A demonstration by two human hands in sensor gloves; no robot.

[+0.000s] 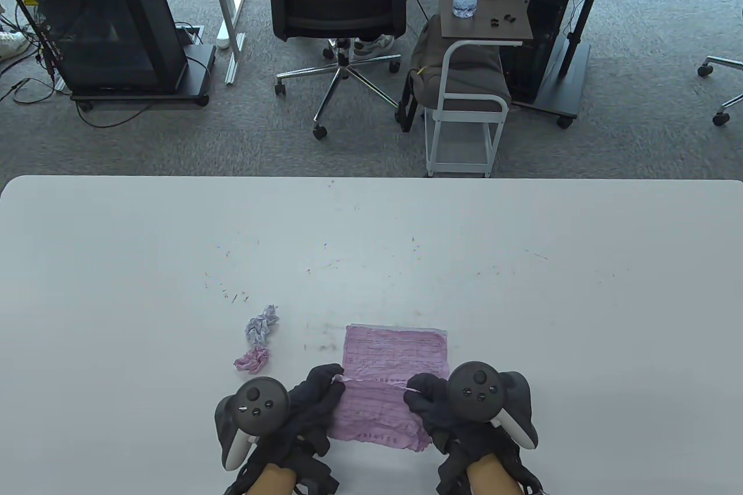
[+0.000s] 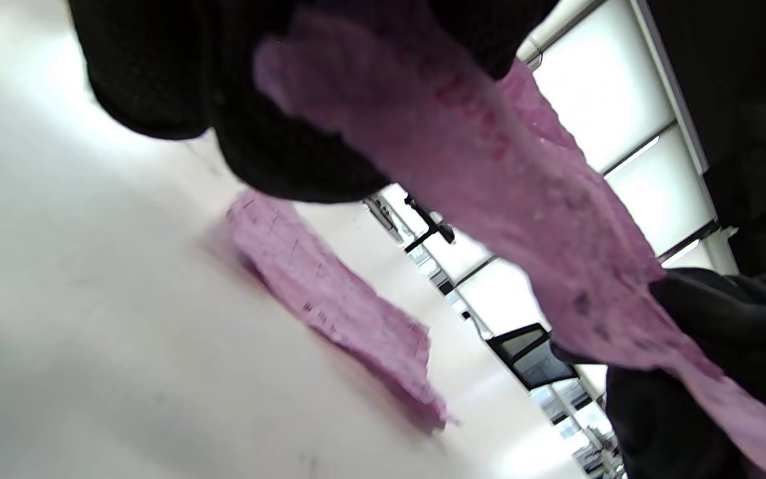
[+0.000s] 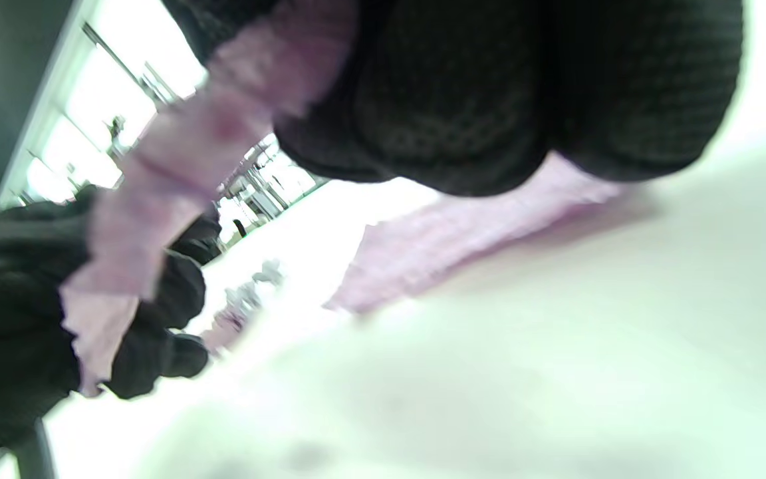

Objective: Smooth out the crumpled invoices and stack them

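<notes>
Print on pink invoice (image 1: 395, 358) too small to read, right wrist view blurred, forearms cropped

A white table (image 1: 522, 297) with rounded far corners fills the near half of the scene; its top is flecked with small dark scuffs and pen marks around the middle. Near the front edge lies a flattened pink invoice (image 1: 400, 353), wrinkled, its printed grid facing up. To its left, apart from it, sit two crumpled wads touching each other: a bluish-white one (image 1: 261, 325) farther, a pink one (image 1: 253, 360) nearer.
</notes>
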